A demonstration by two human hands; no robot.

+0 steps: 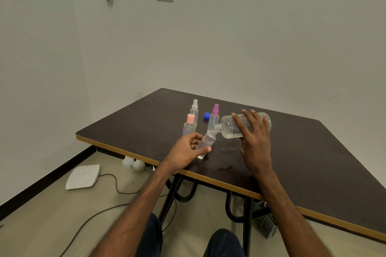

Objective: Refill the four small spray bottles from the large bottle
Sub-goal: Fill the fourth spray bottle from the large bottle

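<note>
Mid-pour on one of the four. Right hand (253, 142) has its fingers (248, 120) wrapped over the large bottle (259, 124), tipped nearly flat, its neck meeting the mouth of the open small bottle (205, 144). Left hand (186, 151) steadies that one, tilted toward the pour with its base on the surface (302, 152), thumb and fingers closed around the body.

Three others stand upright just behind, tops on: the pink-cap bottle (189, 124), the white-sprayer bottle (194, 108) and the purple-sprayer bottle (214, 120). The pink-cap one looks to hold some liquid; can't tell fill levels on the other two, so I'd guess one to three refills remain after this, plus recapping. The open bottle's spray top isn't visible.

Blue cap (206, 115), likely the large bottle's, lies loose between the white and purple sprayers.

Materials: all bottles are clear plastic, round-bodied, liquid colourless; the large one carries a printed label. Surface is dark woodgrain laminate with tan edge banding and some sheen. The open neck is narrow, so spill risk looks real.
</note>
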